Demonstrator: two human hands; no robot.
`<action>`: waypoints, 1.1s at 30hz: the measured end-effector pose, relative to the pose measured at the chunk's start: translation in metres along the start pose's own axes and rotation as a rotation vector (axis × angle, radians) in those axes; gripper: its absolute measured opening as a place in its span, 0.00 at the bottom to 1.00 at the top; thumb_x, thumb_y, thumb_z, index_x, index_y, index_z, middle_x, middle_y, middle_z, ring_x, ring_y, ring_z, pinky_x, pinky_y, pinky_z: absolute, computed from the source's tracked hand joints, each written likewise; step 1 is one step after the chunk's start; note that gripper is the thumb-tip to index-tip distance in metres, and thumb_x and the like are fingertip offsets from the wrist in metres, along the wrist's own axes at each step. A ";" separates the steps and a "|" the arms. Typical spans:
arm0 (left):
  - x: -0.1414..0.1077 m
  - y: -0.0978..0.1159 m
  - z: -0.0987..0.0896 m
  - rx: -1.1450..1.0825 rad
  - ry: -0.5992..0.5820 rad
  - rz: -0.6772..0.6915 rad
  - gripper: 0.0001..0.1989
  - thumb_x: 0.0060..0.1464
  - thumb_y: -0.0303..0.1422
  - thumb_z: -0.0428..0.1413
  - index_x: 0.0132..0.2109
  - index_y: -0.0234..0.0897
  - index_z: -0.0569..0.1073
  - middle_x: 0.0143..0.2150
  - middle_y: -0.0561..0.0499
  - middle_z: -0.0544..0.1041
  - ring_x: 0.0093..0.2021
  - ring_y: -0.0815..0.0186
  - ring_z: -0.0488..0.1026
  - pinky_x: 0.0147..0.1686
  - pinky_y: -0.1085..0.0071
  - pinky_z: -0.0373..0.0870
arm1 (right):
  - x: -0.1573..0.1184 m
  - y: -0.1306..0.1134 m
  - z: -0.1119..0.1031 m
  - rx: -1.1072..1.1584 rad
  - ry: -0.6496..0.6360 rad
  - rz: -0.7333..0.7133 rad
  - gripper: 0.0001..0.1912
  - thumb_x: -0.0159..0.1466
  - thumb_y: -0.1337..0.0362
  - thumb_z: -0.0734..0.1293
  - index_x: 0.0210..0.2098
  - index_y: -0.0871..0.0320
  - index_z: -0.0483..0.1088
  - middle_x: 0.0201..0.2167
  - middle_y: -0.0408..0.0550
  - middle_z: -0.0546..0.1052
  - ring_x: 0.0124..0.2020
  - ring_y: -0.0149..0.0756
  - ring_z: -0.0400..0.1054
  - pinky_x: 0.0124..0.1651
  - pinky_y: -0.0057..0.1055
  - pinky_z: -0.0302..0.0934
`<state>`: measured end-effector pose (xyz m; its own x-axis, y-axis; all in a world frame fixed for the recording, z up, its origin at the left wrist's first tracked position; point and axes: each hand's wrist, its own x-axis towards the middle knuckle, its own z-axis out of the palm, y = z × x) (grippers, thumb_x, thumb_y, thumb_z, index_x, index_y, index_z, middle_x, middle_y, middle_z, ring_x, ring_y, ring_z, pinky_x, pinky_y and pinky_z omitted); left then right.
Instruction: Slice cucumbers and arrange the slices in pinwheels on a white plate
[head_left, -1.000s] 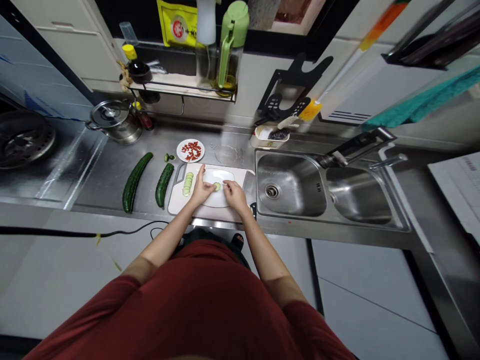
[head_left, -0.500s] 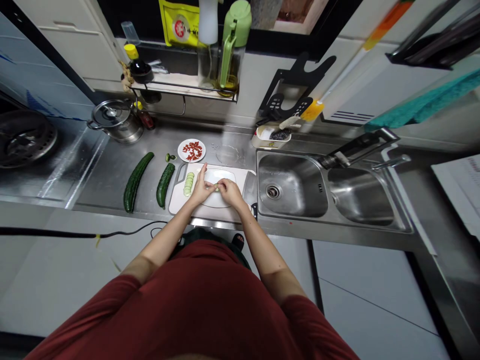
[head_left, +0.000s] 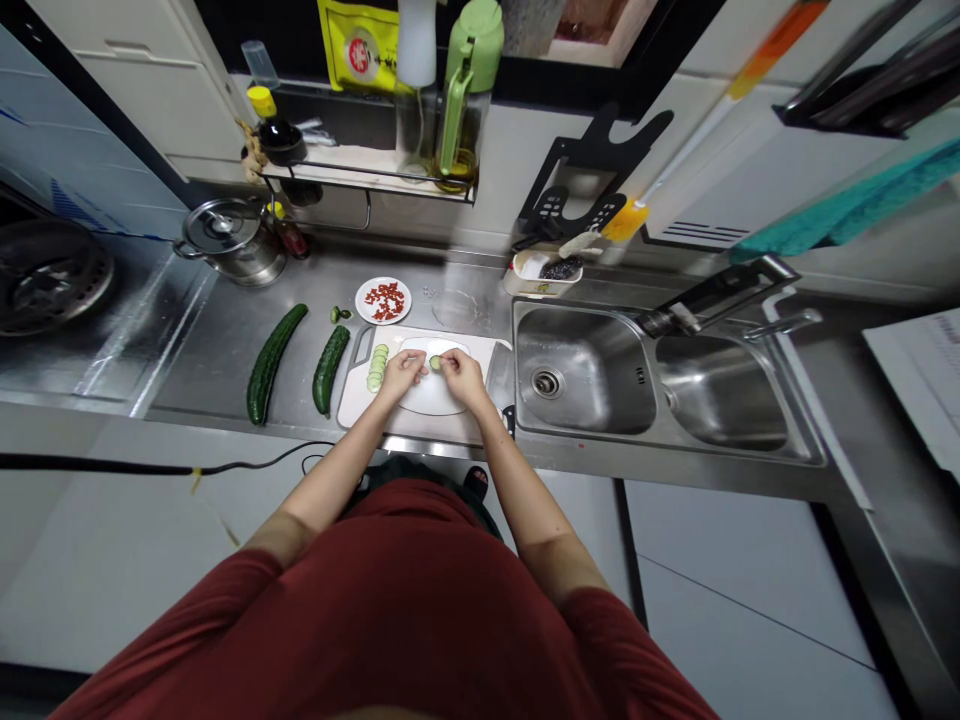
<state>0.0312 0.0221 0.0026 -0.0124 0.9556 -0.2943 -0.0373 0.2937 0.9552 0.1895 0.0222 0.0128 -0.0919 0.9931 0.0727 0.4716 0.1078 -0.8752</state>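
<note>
My right hand (head_left: 463, 378) pinches a pale green cucumber slice (head_left: 435, 362) between thumb and fingers. This slice is above a white plate (head_left: 433, 402), which rests on a light cutting board (head_left: 356, 405). Just left of it, my left hand (head_left: 405, 374) has its fingertips drawn together; whatever lies between them is too small to make out. Beside that hand, an overlapping row of cucumber slices (head_left: 377, 368) lies on the board. A cut cucumber (head_left: 330, 370) and a longer whole cucumber (head_left: 276, 365) lie on the counter to the left.
Behind the board stands a plate of small red pieces (head_left: 384, 301), with cucumber ends (head_left: 340, 315) nearby. A black knife handle (head_left: 509, 420) shows at the board's right edge, next to the sink (head_left: 585, 370). A lidded pot (head_left: 234, 242) stands at the back left.
My hands have moved slightly apart, and the slice now shows in my right fingers. My left fingers, earlier with some raised, have curled in.
</note>
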 end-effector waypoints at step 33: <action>0.009 0.011 0.008 -0.082 0.028 0.016 0.14 0.41 0.33 0.62 0.37 0.32 0.76 0.31 0.48 0.78 0.26 0.71 0.72 0.25 0.77 0.62 | 0.009 0.002 0.003 0.009 -0.052 0.044 0.08 0.59 0.63 0.61 0.31 0.58 0.71 0.28 0.42 0.75 0.30 0.31 0.65 0.37 0.26 0.58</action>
<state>0.0385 0.0337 0.0106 -0.0419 0.9587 -0.2814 -0.1188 0.2748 0.9541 0.1868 0.0313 0.0096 -0.1165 0.9931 0.0096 0.4680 0.0634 -0.8814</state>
